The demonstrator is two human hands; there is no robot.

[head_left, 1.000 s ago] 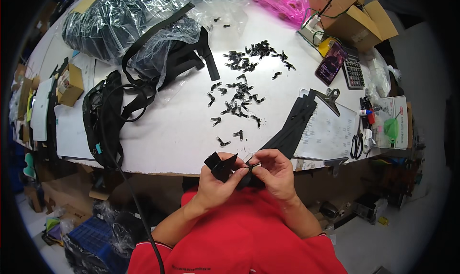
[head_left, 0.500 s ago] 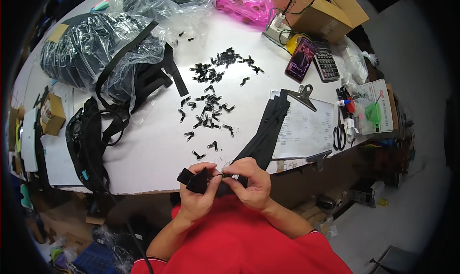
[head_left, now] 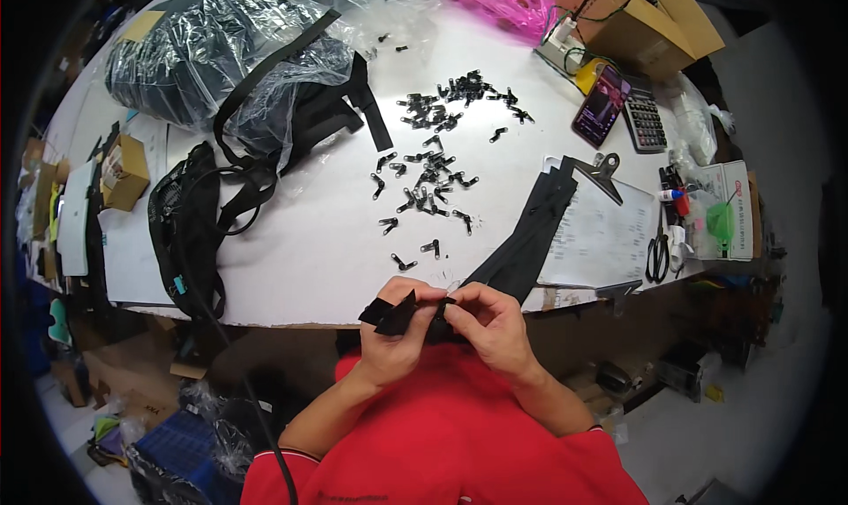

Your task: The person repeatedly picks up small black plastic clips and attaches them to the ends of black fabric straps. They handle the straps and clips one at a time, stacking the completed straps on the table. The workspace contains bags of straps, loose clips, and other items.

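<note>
At the table's near edge, my left hand (head_left: 393, 344) is closed on a black zipper tape (head_left: 394, 314), its folded end sticking out past the fingers. My right hand (head_left: 496, 330) pinches the same dark tape close beside the left fingertips. Whether a small slider is between the fingers is hidden. Beyond my right hand, a bundle of long black zipper tapes (head_left: 528, 227) runs across the table onto a clipboard (head_left: 596, 240). Small black zipper sliders lie loose ahead of my hands, in a farther pile (head_left: 465, 87) and a nearer scatter (head_left: 431, 174).
Left, a plastic-wrapped black bundle (head_left: 208, 64) and a black strapped bag (head_left: 185, 227) lie on the table. At right are a phone (head_left: 602, 106), a calculator (head_left: 646, 121), scissors (head_left: 657, 256) and an open cardboard box (head_left: 658, 33). A pink plastic bag (head_left: 508, 6) sits at the back.
The whole view has shifted, so the table's things appear farther right and slightly higher. My hands stay together at the near edge; my right fingers have changed their pinch on the tape.
</note>
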